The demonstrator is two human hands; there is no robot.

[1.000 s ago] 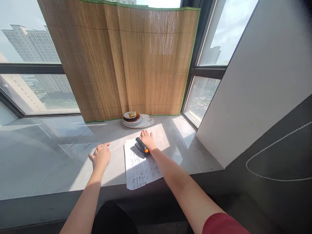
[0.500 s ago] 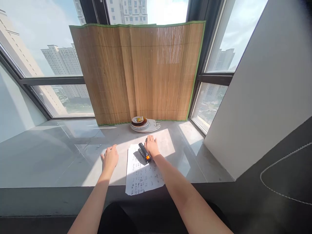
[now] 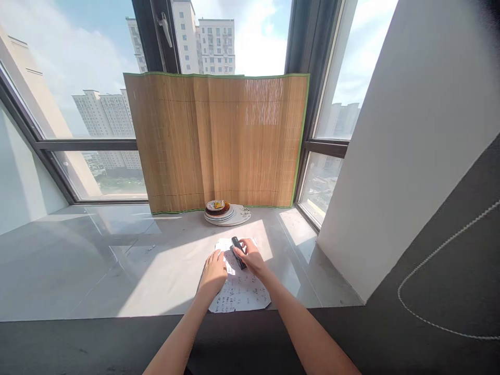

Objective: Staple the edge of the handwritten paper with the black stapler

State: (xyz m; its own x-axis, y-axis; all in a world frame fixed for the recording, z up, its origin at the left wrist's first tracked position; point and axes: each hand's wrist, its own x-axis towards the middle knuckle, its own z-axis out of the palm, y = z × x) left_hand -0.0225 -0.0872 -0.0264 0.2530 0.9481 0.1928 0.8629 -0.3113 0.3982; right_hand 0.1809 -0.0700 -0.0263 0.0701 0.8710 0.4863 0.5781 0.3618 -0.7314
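My right hand (image 3: 252,256) is closed around a black stapler (image 3: 238,248), thumb on one side and fingers on the other. The stapler is over the upper part of a sheet of paper (image 3: 242,294) covered in handwriting; I cannot tell whether it touches the sheet. My left hand (image 3: 214,271) lies flat with fingers stretched forward on the left edge of the paper, and holds nothing. The near end of the sheet reaches the front edge of the sill.
A stack of plates (image 3: 224,216) stands at the back of the tiled sill (image 3: 156,281), against a bamboo mat (image 3: 222,146) propped before the windows. A grey wall (image 3: 367,172) slants on the right. A pale cord (image 3: 402,299) hangs at far right.
My left hand has moved right onto the paper. My right hand has gone from resting beside the stapler to gripping it. The paper lies farther in on the sill, and the view has tilted up.
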